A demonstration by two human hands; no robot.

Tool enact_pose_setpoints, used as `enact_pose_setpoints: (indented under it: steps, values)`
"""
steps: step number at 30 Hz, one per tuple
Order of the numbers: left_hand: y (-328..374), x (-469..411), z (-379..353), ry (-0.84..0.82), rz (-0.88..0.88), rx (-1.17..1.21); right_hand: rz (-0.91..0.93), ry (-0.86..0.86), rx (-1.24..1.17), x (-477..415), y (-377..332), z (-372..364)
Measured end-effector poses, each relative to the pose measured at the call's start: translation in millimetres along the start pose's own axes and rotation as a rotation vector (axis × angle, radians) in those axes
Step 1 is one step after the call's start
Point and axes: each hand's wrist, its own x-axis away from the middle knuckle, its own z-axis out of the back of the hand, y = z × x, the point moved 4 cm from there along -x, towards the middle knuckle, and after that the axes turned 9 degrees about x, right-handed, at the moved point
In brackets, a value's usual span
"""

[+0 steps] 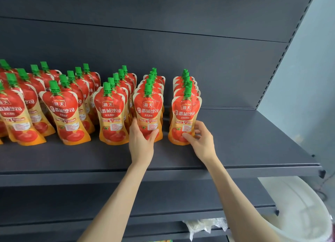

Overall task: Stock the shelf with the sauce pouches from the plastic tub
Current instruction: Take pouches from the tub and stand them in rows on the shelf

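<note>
Two sauce pouches [148,111] are in hand at the front of the shelf [253,142]. The left hand [140,142] grips the lower half of one, thumb across its front and fingers curled round its left edge. The right hand [201,140] pinches the bottom of the end pouch [185,112], thumb on its front and fingers curled behind its right edge. Both stand upright on the shelf board, each at the head of a file of like pouches running back toward the dark back panel [181,51].

These look like soft, flexible packs. The film should give under a squeeze and the filling should shift, so a firm hold low on the wide base, as both hands have, seems the safest way to keep one upright. I judge them light enough for one hand each, glossy and a little slippery, and likely to topple against their neighbours if nudged near the narrow top. The stiff cap [148,90] would be the other sound place to lift by.

Each pouch is waisted, red above with a tomato print and orange-yellow below, with white Chinese lettering and a green screw cap. Many more fill the shelf to the left. Low at the right sits a white plastic tub [299,211], near a crumpled clear bag [204,225]; what the tub holds cannot be made out
</note>
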Motion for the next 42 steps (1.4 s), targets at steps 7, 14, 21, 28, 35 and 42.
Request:
enact_pose_setpoints:
  steps: [7, 14, 21, 28, 35, 42]
  values:
    - [-7, -4, 2, 0.004, 0.038, 0.038, -0.026, 0.023, 0.047, -8, 5, -2]
    - [-8, -3, 1, 0.006, 0.041, 0.048, -0.040, 0.030, 0.075, -12, 6, -2]
    - [-4, -6, -10, 0.029, 0.043, -0.001, -0.046, 0.030, 0.116, -12, 4, -3]
    - [-9, -8, -12, 0.026, 0.040, -0.089, -0.048, 0.018, 0.146, -12, 2, -4]
    - [-8, -6, -11, 0.044, 0.051, -0.138, -0.064, 0.017, 0.162, -13, 4, -4]
    - [-5, -3, -9, 0.043, 0.053, -0.191, -0.069, 0.015, 0.162, -14, 6, -5]
